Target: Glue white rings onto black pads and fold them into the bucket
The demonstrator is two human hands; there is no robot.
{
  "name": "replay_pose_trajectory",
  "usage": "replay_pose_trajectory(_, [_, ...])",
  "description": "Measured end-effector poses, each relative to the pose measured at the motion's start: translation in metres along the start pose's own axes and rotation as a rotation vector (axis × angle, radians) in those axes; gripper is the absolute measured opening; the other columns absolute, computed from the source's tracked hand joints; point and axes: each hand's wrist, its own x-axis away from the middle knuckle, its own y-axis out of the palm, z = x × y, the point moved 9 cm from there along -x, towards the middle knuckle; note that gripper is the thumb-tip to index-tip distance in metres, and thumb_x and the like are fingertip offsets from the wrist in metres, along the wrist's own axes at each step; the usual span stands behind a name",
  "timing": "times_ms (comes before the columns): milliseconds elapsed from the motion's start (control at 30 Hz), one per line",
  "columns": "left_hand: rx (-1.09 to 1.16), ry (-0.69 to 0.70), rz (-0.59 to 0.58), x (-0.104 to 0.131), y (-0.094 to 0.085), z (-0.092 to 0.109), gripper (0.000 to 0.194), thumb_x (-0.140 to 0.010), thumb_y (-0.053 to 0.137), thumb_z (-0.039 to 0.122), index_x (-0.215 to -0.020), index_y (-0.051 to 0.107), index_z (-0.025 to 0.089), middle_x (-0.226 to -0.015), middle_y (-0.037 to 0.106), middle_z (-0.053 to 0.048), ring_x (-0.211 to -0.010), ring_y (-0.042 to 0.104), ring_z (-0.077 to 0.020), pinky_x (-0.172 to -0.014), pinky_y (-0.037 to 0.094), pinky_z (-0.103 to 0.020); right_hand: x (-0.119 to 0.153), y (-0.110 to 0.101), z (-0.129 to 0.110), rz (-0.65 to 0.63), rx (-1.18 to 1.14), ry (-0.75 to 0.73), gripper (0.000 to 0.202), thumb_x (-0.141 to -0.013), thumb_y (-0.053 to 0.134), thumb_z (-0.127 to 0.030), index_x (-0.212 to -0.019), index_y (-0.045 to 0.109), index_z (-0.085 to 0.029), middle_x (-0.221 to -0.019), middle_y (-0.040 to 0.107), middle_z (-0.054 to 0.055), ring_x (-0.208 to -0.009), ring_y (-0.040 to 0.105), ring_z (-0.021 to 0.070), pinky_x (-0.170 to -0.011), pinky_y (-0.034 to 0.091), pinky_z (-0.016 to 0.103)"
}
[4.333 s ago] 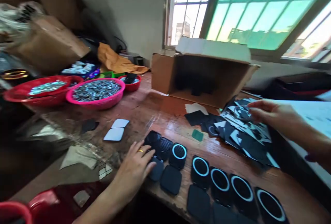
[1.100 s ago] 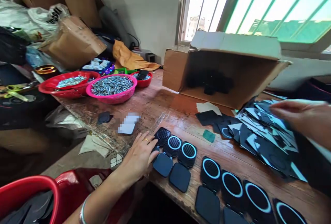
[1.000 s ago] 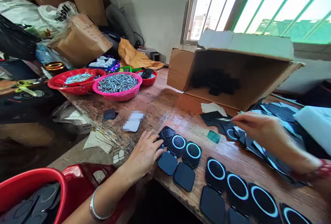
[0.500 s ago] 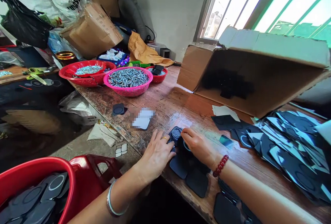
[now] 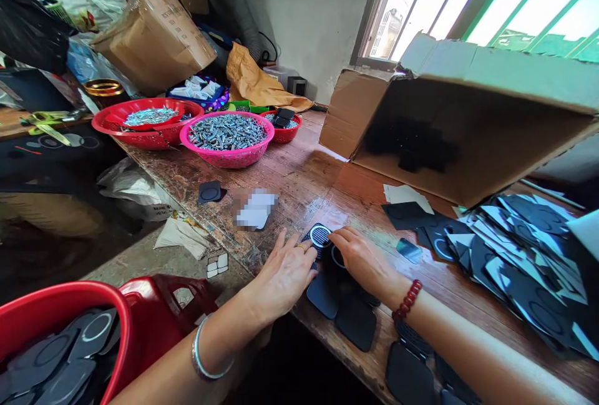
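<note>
Left hand [image 5: 285, 274], fingers loosely spread, rests against a black case [image 5: 320, 236]; right hand [image 5: 367, 261] has fingertips bunched at its white ring [image 5: 312, 233], though whether they grip it I cannot tell; the case, on the table [image 5: 304, 171], is probably light, stiff and slippery, best taken by its side edges; the ring looks thin and bendable; three black lids [image 5: 356, 324] show fully between the forearms; beyond, one pink bowl [image 5: 234, 159], three red bowls [image 5: 283, 135], one open box [image 5: 349, 118].
</note>
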Motion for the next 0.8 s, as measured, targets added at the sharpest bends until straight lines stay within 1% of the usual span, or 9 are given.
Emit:
replay_pose_trajectory(133, [-0.017, 0.002, -0.007, -0.002, -0.006, 0.004, 0.019, -0.091, 0.059, 0.023, -0.109, 0.061, 0.018, -0.121, 0.067, -0.009, -0.126, 0.052, -0.0289, -0.115, 0.025, -0.059, 0.001, -0.004, 0.003, -0.013, -0.07, 0.0, 0.027, -0.086, 0.047, 0.0, -0.089, 0.068, -0.017, -0.096, 0.069, 0.01, -0.098, 0.057, 0.0246, -0.088, 0.046, 0.039])
replay_pose_trajectory(233, [-0.029, 0.017, -0.023, -0.003, -0.002, 0.005, 0.019, -0.09, 0.06, 0.022, -0.109, 0.06, 0.018, -0.12, 0.067, -0.009, -0.122, 0.054, -0.0277, -0.115, 0.025, -0.059, -0.002, -0.008, 0.001, -0.008, -0.13, 0.019, 0.027, -0.083, 0.048, 0.001, -0.084, 0.069, -0.016, -0.093, 0.07, 0.01, -0.097, 0.058, 0.0253, -0.092, 0.043, 0.043])
replay_pose_trajectory(333, [-0.065, 0.044, 0.012, -0.004, 0.001, 0.003, 0.018, -0.09, 0.06, 0.021, -0.108, 0.061, 0.019, -0.119, 0.067, -0.009, -0.121, 0.055, -0.0277, -0.113, 0.026, -0.059, -0.002, -0.014, 0.008, 0.006, -0.223, 0.072, 0.029, -0.078, 0.05, 0.004, -0.081, 0.07, -0.017, -0.09, 0.072, 0.008, -0.095, 0.062, 0.0226, -0.09, 0.046, 0.038])
replay_pose_trajectory(433, [-0.11, 0.096, 0.076, -0.006, 0.004, 0.001, 0.015, -0.091, 0.057, 0.023, -0.104, 0.062, 0.019, -0.116, 0.068, -0.01, -0.119, 0.056, -0.0299, -0.11, 0.032, -0.058, 0.019, -0.039, 0.037, 0.086, -0.312, 0.218, 0.033, -0.079, 0.05, 0.002, -0.095, 0.071, -0.018, -0.099, 0.074, 0.006, -0.095, 0.066, 0.0182, -0.085, 0.05, 0.03])
replay_pose_trajectory(533, [-0.12, 0.159, 0.141, -0.009, 0.004, -0.002, 0.017, -0.091, 0.056, 0.028, -0.1, 0.066, 0.018, -0.118, 0.067, -0.013, -0.117, 0.057, -0.0323, -0.104, 0.041, -0.055, 0.076, -0.083, 0.067, 0.218, -0.372, 0.401, 0.025, -0.092, 0.047, -0.017, -0.107, 0.067, -0.016, -0.101, 0.073, 0.007, -0.088, 0.067, 0.0168, -0.077, 0.053, 0.029])
replay_pose_trajectory(633, [-0.094, 0.174, 0.248, -0.006, -0.004, -0.002, 0.024, -0.09, 0.055, 0.033, -0.104, 0.068, 0.019, -0.126, 0.061, -0.015, -0.119, 0.055, -0.0335, -0.1, 0.046, -0.052, 0.16, -0.125, 0.079, 0.409, -0.511, 0.613, 0.028, -0.093, 0.052, -0.039, -0.095, 0.069, -0.018, -0.086, 0.073, 0.004, -0.079, 0.067, 0.0175, -0.069, 0.053, 0.029])
replay_pose_trajectory(667, [-0.076, 0.168, 0.273, -0.004, -0.008, 0.0, 0.026, -0.09, 0.054, 0.035, -0.105, 0.068, 0.019, -0.124, 0.061, -0.015, -0.116, 0.056, -0.033, -0.098, 0.048, -0.05, 0.19, -0.131, 0.077, 0.434, -0.526, 0.687, 0.029, -0.091, 0.053, -0.043, -0.091, 0.069, -0.019, -0.081, 0.072, 0.004, -0.076, 0.066, 0.018, -0.066, 0.053, 0.028])
replay_pose_trajectory(733, [-0.024, 0.158, 0.296, 0.002, -0.014, 0.009, 0.029, -0.092, 0.05, 0.039, -0.104, 0.069, 0.02, -0.109, 0.063, -0.013, -0.103, 0.06, -0.0298, -0.09, 0.052, -0.046, 0.245, -0.134, 0.064, 0.431, -0.519, 0.818, 0.031, -0.089, 0.056, -0.048, -0.085, 0.071, -0.022, -0.076, 0.071, 0.003, -0.069, 0.065, 0.0188, -0.06, 0.051, 0.028])
replay_pose_trajectory(800, [0.047, 0.169, 0.298, 0.01, -0.019, 0.026, 0.031, -0.096, 0.045, 0.041, -0.096, 0.069, 0.021, -0.094, 0.061, -0.009, -0.091, 0.061, -0.0258, -0.082, 0.054, -0.04, 0.293, -0.13, 0.044, 0.43, -0.494, 0.879, 0.028, -0.085, 0.061, -0.05, -0.079, 0.072, -0.024, -0.075, 0.071, 0.003, -0.067, 0.065, 0.02, -0.059, 0.051, 0.029])
